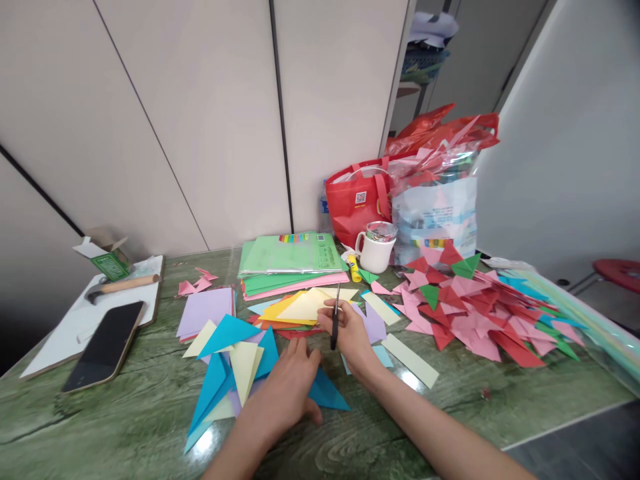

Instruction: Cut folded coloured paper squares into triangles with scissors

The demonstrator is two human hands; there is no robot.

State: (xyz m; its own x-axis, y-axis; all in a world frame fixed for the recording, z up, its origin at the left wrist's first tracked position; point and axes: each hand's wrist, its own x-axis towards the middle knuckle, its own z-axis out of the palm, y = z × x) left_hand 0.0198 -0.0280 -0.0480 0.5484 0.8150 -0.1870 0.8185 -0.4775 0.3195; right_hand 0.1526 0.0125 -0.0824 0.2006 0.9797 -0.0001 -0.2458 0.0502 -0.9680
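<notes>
My right hand is closed around a pair of scissors with dark handles, its blades pointing away from me. Just beyond it lies a fanned stack of cream, yellow and orange paper pieces. My left hand is palm down with the thumb apart, its fingertips at the near edge of that stack; whether they touch it I cannot tell. Blue folded paper triangles and a cream one lie left of this hand. Right of the scissors are pale paper strips and a lilac piece.
A large heap of red and pink folded paper covers the right side. Behind are green paper packs, a glue stick, a white mug and a red bag. A phone and a hammer lie left.
</notes>
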